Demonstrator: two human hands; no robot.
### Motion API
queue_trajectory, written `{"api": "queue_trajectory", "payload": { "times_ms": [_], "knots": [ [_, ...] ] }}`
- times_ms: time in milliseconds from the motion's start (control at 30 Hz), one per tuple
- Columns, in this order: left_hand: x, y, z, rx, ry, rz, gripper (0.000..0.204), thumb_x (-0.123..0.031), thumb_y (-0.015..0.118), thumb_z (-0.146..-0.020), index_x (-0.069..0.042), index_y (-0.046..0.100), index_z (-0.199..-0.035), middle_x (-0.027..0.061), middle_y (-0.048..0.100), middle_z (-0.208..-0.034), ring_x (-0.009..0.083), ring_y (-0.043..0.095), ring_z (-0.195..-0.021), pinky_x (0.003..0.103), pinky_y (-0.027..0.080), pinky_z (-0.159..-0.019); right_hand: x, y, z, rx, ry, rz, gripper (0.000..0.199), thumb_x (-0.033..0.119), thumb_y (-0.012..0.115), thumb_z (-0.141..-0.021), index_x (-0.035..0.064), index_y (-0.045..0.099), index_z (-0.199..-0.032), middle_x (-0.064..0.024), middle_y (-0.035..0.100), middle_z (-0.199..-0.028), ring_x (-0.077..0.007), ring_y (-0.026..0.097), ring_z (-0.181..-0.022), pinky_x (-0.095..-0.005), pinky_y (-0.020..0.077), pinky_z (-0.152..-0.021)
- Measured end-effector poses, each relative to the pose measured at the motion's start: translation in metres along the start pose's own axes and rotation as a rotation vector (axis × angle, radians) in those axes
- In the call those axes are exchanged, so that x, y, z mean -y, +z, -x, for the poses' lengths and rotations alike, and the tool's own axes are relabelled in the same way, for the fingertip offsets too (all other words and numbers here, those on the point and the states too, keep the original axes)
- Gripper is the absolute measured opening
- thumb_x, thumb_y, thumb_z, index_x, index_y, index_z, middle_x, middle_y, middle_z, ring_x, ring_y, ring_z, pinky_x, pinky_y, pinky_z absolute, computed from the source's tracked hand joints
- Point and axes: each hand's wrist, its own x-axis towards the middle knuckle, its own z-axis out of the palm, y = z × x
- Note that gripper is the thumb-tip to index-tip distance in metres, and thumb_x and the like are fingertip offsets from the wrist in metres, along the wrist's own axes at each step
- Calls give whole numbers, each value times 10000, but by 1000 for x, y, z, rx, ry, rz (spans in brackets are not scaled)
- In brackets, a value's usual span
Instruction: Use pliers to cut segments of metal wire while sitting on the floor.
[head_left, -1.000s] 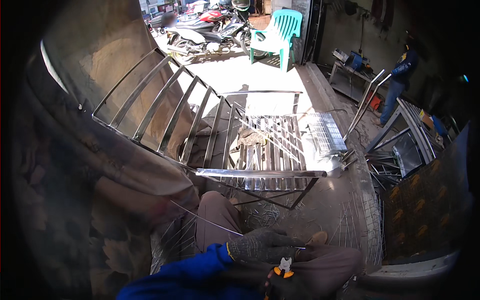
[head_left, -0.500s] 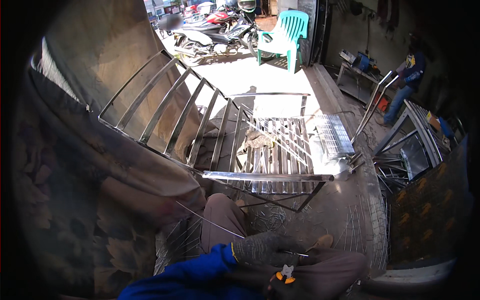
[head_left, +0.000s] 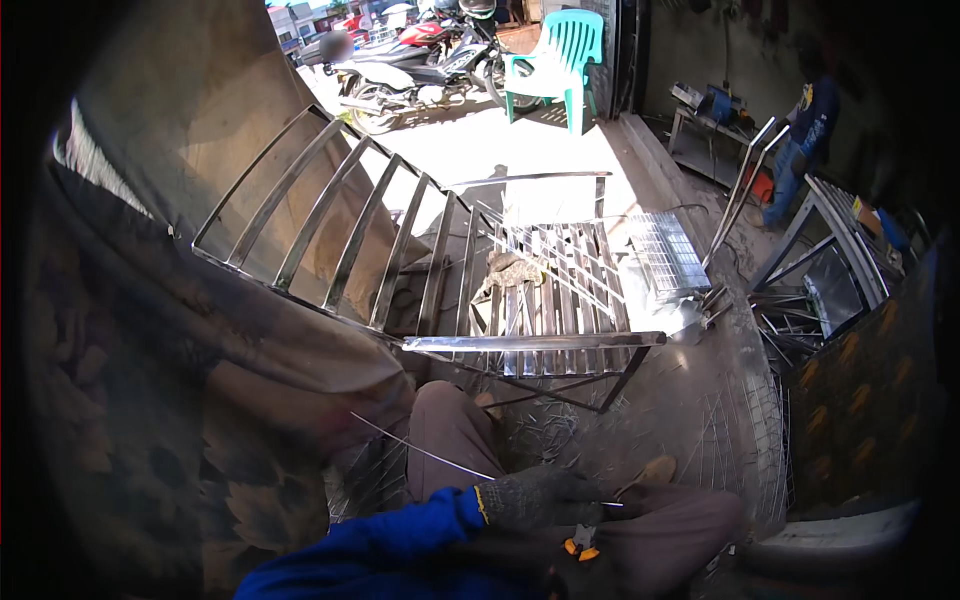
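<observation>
My left hand, in a grey knitted glove with a yellow cuff edge, is closed around a thin metal wire. The wire's long end slants up to the left past my knee, and its short tip pokes out right of the glove. Just below that tip is a pair of pliers with orange on the handles, upright near my thigh. My right hand grips them from below, mostly lost in dark shadow at the lower edge.
A metal slatted bench frame stands ahead, with rods and a cloth on its seat. Wire mesh lies beside it. Wire scraps litter the floor. A green chair and motorcycles are beyond; a person stands far right.
The pliers have shifted slightly right and up, closer to the wire's short tip. My gloved left hand still holds the wire, a little further right. The person at far right has turned.
</observation>
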Motion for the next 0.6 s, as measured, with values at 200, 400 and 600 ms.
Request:
{"api": "queue_trajectory", "payload": {
  "times_ms": [200, 400, 600],
  "knots": [
    [-1, 6, -3, 22, -205, 75, 450, -194, 671, -959, 15, 578, -1347, 229, 683, -1130, 370, 683, -1002, 429, 544, -831, -12, -4, -16, -27, -104, 77, 196, 204, 663, -974, 86, 612, -826, 14, 588, -664, -83, 527, -539, -280, 406, -485],
    [-17, -6, -12, -101, -157, 135, 403, -237, 684, -949, -10, 643, -1280, 213, 701, -963, 379, 694, -867, 436, 548, -748, 15, 13, 2, -34, -210, 101, 175, 171, 641, -987, 86, 624, -836, 14, 618, -683, -81, 545, -569, -272, 422, -512],
    [-30, -18, -8, -213, -30, -37, 335, -242, 708, -928, -32, 697, -1189, 184, 702, -896, 352, 701, -827, 444, 537, -699, 23, 18, 7, 68, -193, 157, 202, 203, 620, -1005, 87, 635, -840, 10, 639, -683, -79, 552, -590, -270, 425, -542]
  ]
}}
